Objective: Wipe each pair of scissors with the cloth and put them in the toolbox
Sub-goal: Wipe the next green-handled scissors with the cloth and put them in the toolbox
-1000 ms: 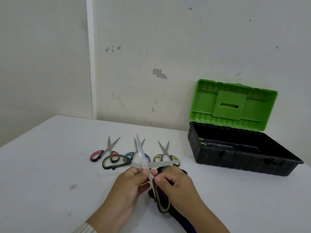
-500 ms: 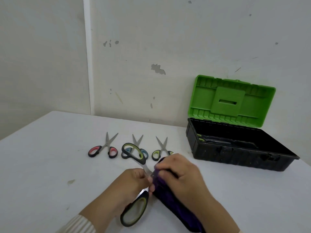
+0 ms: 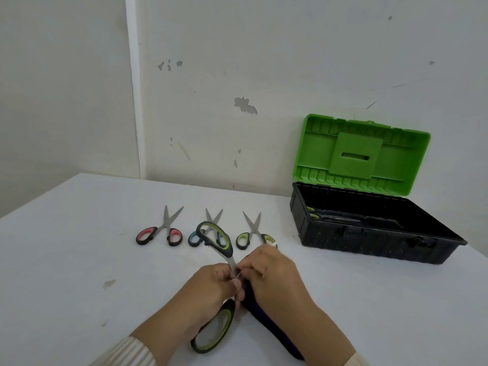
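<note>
Large scissors (image 3: 215, 281) with black handles lined in yellow-green, spread wide open; one handle loop raised above and beyond the hands, the other loop low and nearer, below the left wrist; only a short grey stretch of metal visible near the pivot, the blades hidden by the fingers.

Left hand (image 3: 211, 286) closed on the scissors at the crossing point, fingertips pinched around the metal; right hand (image 3: 274, 276) closed too, touching the left hand's fingertips at the same spot and pressing a dark purple cloth (image 3: 269, 323) there; cloth trailing back from the grip under the right forearm, lying on the white table (image 3: 66, 260).

Just beyond the grip, three smaller scissors in a row with blades slightly parted and pointing away: red-handled scissors (image 3: 159, 232) farthest to the left, blue-handled scissors (image 3: 196, 235) partly behind the raised loop, green-handled scissors (image 3: 253, 233) nearest the right hand's knuckles.

Further off to the right of the grip, a black toolbox (image 3: 369, 247) with its green lid (image 3: 364, 157) standing open; yellow-green handles of another pair (image 3: 311, 213) showing inside at its left end.
</note>
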A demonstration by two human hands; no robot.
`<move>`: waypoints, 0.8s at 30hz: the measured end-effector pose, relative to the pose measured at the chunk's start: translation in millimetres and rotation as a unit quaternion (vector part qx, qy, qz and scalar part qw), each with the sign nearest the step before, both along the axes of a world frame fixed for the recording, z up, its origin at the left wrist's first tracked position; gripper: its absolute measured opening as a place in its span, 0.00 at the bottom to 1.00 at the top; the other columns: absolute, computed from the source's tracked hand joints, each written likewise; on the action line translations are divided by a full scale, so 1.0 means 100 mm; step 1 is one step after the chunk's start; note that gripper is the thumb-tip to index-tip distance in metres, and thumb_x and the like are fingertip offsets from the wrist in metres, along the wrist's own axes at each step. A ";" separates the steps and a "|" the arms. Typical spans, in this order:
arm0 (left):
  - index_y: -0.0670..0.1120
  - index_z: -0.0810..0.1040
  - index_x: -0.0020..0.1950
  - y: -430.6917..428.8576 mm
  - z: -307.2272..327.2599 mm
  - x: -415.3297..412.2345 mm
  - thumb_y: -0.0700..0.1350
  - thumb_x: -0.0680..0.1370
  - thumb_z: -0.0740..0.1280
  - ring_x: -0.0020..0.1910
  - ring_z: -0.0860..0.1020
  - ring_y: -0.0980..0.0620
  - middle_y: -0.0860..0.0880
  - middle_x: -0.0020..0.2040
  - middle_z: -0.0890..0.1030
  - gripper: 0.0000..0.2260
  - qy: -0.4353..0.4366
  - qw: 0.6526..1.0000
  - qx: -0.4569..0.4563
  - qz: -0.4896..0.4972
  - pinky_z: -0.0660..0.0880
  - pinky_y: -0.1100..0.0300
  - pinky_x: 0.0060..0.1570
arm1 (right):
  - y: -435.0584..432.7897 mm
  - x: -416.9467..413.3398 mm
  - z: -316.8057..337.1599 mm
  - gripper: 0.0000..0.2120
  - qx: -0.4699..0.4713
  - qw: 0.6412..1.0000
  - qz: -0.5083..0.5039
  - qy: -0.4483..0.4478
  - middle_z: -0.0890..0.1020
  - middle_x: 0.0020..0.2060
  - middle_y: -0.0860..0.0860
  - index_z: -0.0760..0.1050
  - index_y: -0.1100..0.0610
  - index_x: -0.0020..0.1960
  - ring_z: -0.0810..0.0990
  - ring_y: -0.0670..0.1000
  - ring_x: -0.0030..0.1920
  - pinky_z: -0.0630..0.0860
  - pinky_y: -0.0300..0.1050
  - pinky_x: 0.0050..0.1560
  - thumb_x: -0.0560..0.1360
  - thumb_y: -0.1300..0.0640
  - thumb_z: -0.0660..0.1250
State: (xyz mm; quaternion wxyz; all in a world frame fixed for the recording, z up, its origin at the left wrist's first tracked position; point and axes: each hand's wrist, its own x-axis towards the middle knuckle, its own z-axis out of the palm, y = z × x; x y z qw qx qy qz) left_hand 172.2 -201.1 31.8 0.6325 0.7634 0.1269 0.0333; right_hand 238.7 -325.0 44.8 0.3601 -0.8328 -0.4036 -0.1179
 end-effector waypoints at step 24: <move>0.48 0.75 0.29 0.11 0.06 -0.05 0.42 0.78 0.63 0.29 0.71 0.58 0.53 0.29 0.79 0.17 0.020 0.999 0.032 -0.029 0.66 0.67 0.37 | -0.09 0.31 -0.02 0.07 0.025 0.996 -0.087 0.006 0.80 0.45 0.52 0.82 0.58 0.46 0.74 0.42 0.41 0.66 0.21 0.44 0.73 0.65 0.66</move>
